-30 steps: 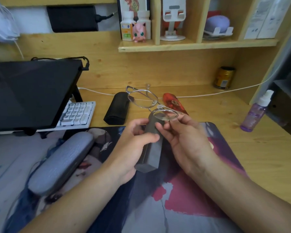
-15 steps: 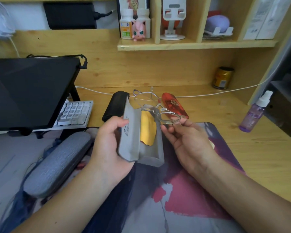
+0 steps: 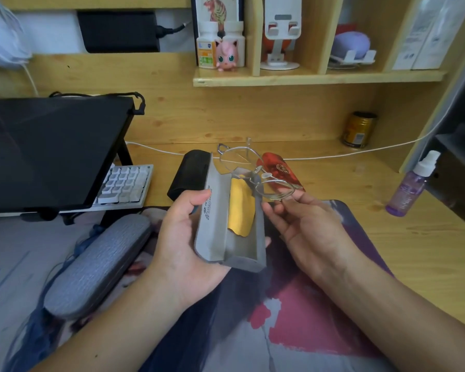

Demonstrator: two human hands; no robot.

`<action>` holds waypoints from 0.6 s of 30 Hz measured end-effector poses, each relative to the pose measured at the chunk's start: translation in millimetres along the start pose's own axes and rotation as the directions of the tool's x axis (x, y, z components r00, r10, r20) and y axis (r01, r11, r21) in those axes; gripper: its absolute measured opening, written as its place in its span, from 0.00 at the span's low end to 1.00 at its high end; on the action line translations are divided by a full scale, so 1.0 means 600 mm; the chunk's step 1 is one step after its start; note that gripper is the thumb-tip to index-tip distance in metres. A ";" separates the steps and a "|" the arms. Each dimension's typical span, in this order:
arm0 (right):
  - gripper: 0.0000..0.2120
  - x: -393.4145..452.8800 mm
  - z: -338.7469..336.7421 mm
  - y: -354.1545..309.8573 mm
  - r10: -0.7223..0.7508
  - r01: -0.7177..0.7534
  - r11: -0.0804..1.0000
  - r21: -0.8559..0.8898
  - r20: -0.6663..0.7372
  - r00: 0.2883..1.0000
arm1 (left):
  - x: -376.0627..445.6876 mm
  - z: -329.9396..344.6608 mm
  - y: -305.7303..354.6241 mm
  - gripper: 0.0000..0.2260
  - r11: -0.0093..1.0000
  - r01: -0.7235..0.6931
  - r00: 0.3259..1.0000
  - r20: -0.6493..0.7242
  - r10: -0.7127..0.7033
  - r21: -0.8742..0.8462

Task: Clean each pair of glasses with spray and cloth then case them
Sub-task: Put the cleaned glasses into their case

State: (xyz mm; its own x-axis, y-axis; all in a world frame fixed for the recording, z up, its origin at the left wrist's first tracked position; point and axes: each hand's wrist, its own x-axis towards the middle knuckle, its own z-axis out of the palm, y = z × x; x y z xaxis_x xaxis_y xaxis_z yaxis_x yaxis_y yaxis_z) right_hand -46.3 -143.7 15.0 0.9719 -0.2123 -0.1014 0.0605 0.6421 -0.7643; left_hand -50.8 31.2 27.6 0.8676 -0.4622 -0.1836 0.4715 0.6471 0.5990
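My left hand (image 3: 184,242) grips an open grey glasses case (image 3: 242,253) above the desk mat, thumb on its raised lid. A yellow cloth (image 3: 240,210) lies inside the case. My right hand (image 3: 306,224) pinches the lower rim of thin metal-framed glasses (image 3: 255,170), held folded just over the case's far end. A purple spray bottle (image 3: 411,186) stands on the desk at the right, away from both hands.
A black case (image 3: 188,173) and a red case (image 3: 279,167) lie behind my hands. A long grey-blue case (image 3: 97,261) rests on the printed mat (image 3: 306,318) at left. A laptop on a stand (image 3: 51,151), a keyboard (image 3: 124,183), a gold can (image 3: 359,130) and a white cable (image 3: 360,154) stand around.
My left hand has swung the grey case's lid open, baring the yellow cloth. My right hand kept the glasses pinched, now held over the case's far end.
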 end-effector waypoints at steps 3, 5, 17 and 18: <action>0.06 0.006 -0.003 -0.017 -0.031 0.033 0.992 -0.118 0.021 0.999 | -0.001 -0.004 0.014 0.18 0.999 0.031 0.999 0.009 -0.031 0.039; 0.07 0.015 -0.011 -0.035 -0.089 0.099 0.955 -0.281 0.048 0.995 | -0.001 -0.009 0.026 0.17 0.994 0.074 0.997 0.021 -0.075 0.075; 0.10 -0.002 -0.004 -0.094 -0.404 0.590 0.518 -0.619 0.430 0.807 | -0.005 -0.020 0.035 0.23 0.850 0.415 0.824 0.263 -0.503 0.325; 0.10 -0.003 -0.002 -0.089 -0.425 0.601 0.509 -0.616 0.428 0.798 | -0.005 -0.017 0.035 0.23 0.848 0.417 0.826 0.254 -0.504 0.326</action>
State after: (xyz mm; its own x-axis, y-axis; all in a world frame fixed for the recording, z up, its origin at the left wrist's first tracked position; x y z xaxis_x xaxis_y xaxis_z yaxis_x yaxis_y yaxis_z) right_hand -51.6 -178.5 55.2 0.8471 -0.1271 0.5160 0.4750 -0.2542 -0.8425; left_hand -41.9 52.5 32.5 0.4384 -0.8617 -0.2556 0.7106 0.1583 0.6855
